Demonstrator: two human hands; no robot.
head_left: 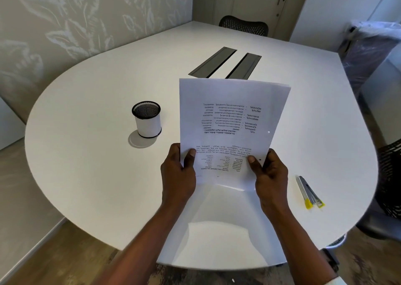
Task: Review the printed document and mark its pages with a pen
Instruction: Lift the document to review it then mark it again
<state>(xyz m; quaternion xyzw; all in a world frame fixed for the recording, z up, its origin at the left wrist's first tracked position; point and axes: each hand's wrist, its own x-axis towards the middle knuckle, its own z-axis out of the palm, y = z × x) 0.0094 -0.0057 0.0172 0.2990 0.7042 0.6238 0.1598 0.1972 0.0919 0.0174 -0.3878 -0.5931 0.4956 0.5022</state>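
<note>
A printed document (232, 119) of white sheets is held upright above the white table (97, 165), its text upside down to me. My left hand (179, 174) grips its lower left edge, thumb on the front. My right hand (268, 171) grips the lower right edge the same way. Two pens with yellow ends (309, 192) lie on the table to the right of my right hand, apart from both hands.
A black-rimmed white mesh pen cup (147, 119) stands left of the document. Two dark cable slots (225, 64) are set into the table beyond it. Black chairs stand at the far side (244, 26) and at the right edge (388, 176). A plastic-wrapped object (368, 52) is at the right.
</note>
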